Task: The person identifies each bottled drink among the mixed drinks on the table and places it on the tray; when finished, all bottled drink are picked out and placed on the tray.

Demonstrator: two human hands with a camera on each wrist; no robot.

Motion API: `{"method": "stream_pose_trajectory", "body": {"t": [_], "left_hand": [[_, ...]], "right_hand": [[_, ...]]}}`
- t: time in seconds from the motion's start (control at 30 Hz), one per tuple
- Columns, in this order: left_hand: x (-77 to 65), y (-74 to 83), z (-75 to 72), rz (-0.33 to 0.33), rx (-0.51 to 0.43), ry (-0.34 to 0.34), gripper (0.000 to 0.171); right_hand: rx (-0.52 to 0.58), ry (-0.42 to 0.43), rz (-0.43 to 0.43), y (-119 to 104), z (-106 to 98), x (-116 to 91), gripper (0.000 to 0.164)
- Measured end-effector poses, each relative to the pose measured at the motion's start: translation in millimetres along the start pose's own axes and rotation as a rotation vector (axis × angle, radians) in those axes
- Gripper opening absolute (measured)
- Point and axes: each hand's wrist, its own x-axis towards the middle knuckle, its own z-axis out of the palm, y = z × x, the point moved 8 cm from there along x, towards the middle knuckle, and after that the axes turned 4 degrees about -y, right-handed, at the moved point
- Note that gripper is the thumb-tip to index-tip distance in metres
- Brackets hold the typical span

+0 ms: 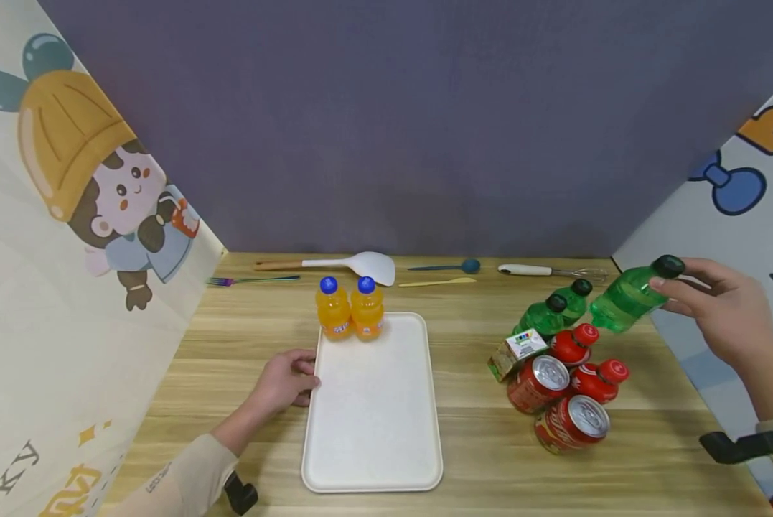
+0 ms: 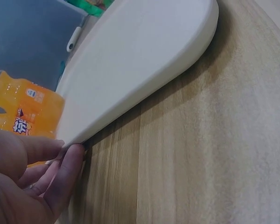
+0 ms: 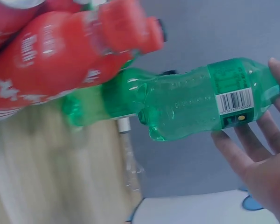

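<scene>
My right hand (image 1: 725, 305) grips a green soda bottle (image 1: 628, 298) near its black cap, tilted and raised off the table. In the right wrist view the same bottle (image 3: 191, 102) shows its barcode label. My left hand (image 1: 283, 380) pinches the left rim of a white tray (image 1: 373, 416) between thumb and fingers, as the left wrist view also shows. Two orange soda bottles (image 1: 350, 316) with blue caps stand side by side at the tray's far left corner. Beside the raised bottle stand two more green bottles (image 1: 541, 316).
Close to the green bottles are two red-capped bottles (image 1: 596, 380), two red cans (image 1: 573, 424) and a small carton (image 1: 515, 352). Along the table's back edge lie a fork (image 1: 253, 280), a white spatula (image 1: 369, 267), a blue spoon (image 1: 447, 266), a yellow knife (image 1: 438, 282) and a whisk (image 1: 550, 271).
</scene>
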Motion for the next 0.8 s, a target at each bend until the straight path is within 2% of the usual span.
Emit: {"method": "stream_pose_trajectory", "body": {"t": [0.2,0.3,0.43,0.53,0.8], "left_hand": [[0.9,1.4,1.3,-0.002,-0.001,-0.005,0.057],[1.4,1.6,1.0,-0.003,-0.003,-0.004,0.058],[0.7,2.1,0.6,0.002,-0.001,-0.005,0.059],[0.3,2.7,0.4,0.007,0.004,-0.008,0.059],[0.2,4.0,0.7,0.003,0.021,-0.007,0.059]], "right_hand": [[-0.026,0.039,-0.057,-31,-17,5,0.025],[-0.025,0.035,-0.067,-46,-21,9,0.026],[-0.076,0.025,-0.086,-67,-20,13,0.028],[-0.097,0.007,-0.119,-84,-14,15,0.032],[0.075,-0.121,-0.213,-131,22,25,0.035]]}}
